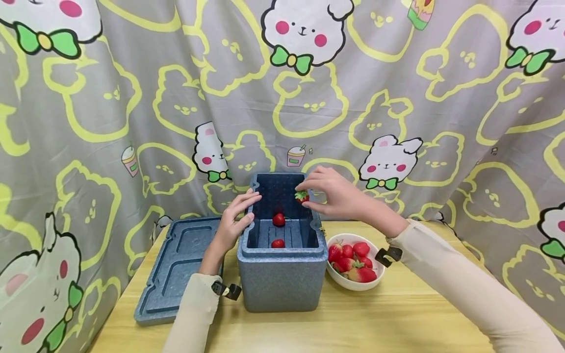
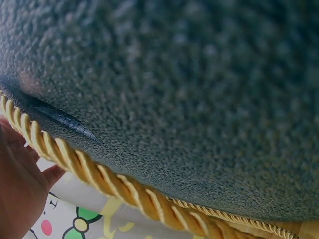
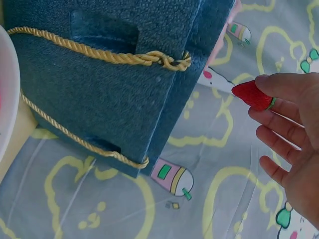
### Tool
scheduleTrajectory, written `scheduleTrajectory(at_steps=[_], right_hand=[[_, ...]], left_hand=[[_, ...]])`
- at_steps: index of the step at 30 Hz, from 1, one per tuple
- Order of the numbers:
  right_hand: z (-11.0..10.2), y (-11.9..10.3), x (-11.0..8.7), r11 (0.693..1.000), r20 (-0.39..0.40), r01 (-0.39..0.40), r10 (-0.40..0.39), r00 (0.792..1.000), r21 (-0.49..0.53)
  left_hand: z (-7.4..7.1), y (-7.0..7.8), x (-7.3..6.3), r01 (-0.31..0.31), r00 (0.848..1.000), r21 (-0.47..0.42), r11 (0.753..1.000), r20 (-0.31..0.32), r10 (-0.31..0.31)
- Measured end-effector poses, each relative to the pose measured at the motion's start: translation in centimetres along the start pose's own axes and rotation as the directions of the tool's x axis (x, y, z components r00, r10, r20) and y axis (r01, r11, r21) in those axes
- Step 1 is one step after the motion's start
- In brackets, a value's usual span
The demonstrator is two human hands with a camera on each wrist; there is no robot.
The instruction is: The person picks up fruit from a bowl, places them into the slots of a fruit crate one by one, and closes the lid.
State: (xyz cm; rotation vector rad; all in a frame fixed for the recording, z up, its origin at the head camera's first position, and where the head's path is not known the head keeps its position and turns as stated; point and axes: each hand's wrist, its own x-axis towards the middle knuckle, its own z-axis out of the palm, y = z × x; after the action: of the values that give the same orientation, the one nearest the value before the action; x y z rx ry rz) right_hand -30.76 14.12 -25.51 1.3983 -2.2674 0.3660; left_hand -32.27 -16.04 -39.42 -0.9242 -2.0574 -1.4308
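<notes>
A blue-grey foam box (image 1: 282,284) stands uncovered on the table, with two red strawberries (image 1: 278,219) on its floor. Over the box's right rim my right hand (image 1: 337,193) pinches another strawberry (image 1: 302,196), green leaves up in the head view. The right wrist view shows that strawberry (image 3: 253,95) between thumb and fingers. My left hand (image 1: 233,220) rests on the left rim with its fingers extended. To the right of the box, a white bowl (image 1: 351,286) holds several strawberries (image 1: 353,260).
The box's lid (image 1: 185,260) lies on the table to the left of the box. A twisted gold cord (image 3: 99,52) runs along the box's outer side. Behind everything hangs a patterned grey curtain (image 1: 247,113). Wooden tabletop (image 1: 397,314) spreads in front and to the right.
</notes>
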Motion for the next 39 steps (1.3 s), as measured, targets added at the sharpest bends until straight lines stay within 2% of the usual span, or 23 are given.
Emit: scheduleTrajectory(at_steps=[12,21,31,39], right_hand=[[1.1,-1.4,2.3,0.997,0.108,0.048,-0.042,0.993,-0.055],[1.7,-1.8,3.3,0.995,0.177,0.049,-0.034,0.984,-0.084],[1.4,-2.0,3.7,0.996,0.165,0.024,-0.010,0.986,-0.084],[1.2,-1.3,2.8,0.996,0.134,-0.004,0.015,0.991,-0.084]], left_hand=[[0.0,-0.1,-0.1,0.003,1.000,0.000,1.000,0.001,-0.003],[-0.1,0.1,-0.1,0.027,1.000,0.009,1.000,0.006,-0.027],[-0.1,0.0,-0.1,0.034,0.999,-0.002,0.999,0.007,-0.034],[-0.1,0.1,-0.1,0.021,1.000,-0.001,1.000,0.003,-0.021]])
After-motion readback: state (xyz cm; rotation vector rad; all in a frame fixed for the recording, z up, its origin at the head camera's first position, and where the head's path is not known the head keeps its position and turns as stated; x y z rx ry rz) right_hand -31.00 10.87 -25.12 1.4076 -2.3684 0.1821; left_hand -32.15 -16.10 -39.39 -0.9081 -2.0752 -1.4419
